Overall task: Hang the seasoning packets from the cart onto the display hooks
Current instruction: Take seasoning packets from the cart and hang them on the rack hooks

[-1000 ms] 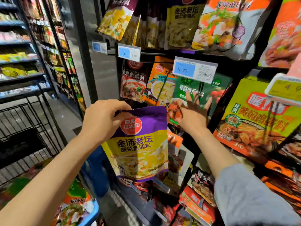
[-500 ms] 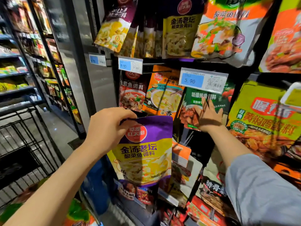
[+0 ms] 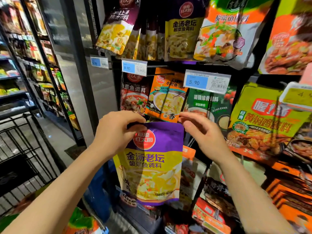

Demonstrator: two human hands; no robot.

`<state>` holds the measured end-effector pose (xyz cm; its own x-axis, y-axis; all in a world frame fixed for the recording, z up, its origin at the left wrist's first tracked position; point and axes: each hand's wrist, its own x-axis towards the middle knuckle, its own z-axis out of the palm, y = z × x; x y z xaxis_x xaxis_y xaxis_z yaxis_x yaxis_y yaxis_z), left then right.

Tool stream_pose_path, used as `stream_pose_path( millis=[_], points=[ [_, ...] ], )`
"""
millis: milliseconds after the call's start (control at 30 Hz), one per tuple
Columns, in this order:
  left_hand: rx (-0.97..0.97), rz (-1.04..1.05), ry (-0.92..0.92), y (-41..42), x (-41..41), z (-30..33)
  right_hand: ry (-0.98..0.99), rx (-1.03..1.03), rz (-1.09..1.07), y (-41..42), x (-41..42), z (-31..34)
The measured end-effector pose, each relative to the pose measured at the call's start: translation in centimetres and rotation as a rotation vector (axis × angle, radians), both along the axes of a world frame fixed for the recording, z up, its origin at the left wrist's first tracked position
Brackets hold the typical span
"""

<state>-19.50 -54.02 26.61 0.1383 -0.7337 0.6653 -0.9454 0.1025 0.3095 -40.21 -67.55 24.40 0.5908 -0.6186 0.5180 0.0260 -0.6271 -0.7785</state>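
Two hands on one packet right now, so we list big to small. Display rack [image 3: 199, 65] fills the right half, rows of hanging packets with price tags on the hook ends; matching purple-and-yellow stock [image 3: 183, 31] hangs in the top row, above the blue price tag [image 3: 134, 68]. Wire cart [image 3: 25, 149] sits to our left, with more packets [image 3: 81, 222] just visible at the bottom edge. Purple-and-yellow packet [image 3: 150, 164] hangs upright in front of the lower rows, not on any hook yet. Left hand [image 3: 116, 132] pinches its top left corner, thumb in front and fingers curled behind. Right hand [image 3: 200, 132] is at the top right corner with fingers curled over the edge; we can't tell for sure if it's gripping or just touching. We judge this as the line-up step: find the hang hole and feed it onto a hook. Hole isn't visible, our left thumb covers that zone. Risks as we see them: the matching row sits higher than the packet, so dropping it on the nearer middle hooks would put it behind the wrong price tag. Tags sit on the hook tips, so pushing the packet on blind could snag or flip one. A corner-only grip lets the pouch swing, and it could knock the orange packet [image 3: 166, 95] just above it. Hole could tear if we force it on at an angle.
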Motion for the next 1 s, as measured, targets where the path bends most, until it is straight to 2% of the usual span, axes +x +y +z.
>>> stream_pose_path(
  millis=[200, 367, 500, 600, 700, 833, 1000],
  points=[
    [-0.064, -0.145, 0.036, -0.3, -1.3, -0.2, -0.032, 0.028, 0.074, 3.0, -2.0, -0.9],
    [-0.084, -0.238, 0.011, -1.1, -2.7, -0.4, -0.111, -0.002, -0.137, 3.5, -3.9, -0.6],
    [-0.091, -0.293, 0.086, -1.9, -3.1, -2.1, -0.075, -0.143, -0.346, 3.6, -5.9, 0.0],
    [-0.053, -0.294, -0.036, -2.7, -3.9, -4.3, -0.003, -0.212, -0.443, 3.9, -6.9, -0.7],
    [-0.06, -0.334, -0.115, -3.2, -4.5, -4.7, 0.019, -0.126, -0.425, 4.3, -7.8, -1.6],
    [-0.143, -0.385, -0.262, -3.4, -4.4, -3.2, -0.051, -0.053, -0.433, 4.7, -8.2, -1.4],
    [-0.234, -0.378, -0.344, -4.2, -3.7, -1.7, -0.091, -0.172, -0.54, 5.3, -8.0, 0.3]
  ],
)
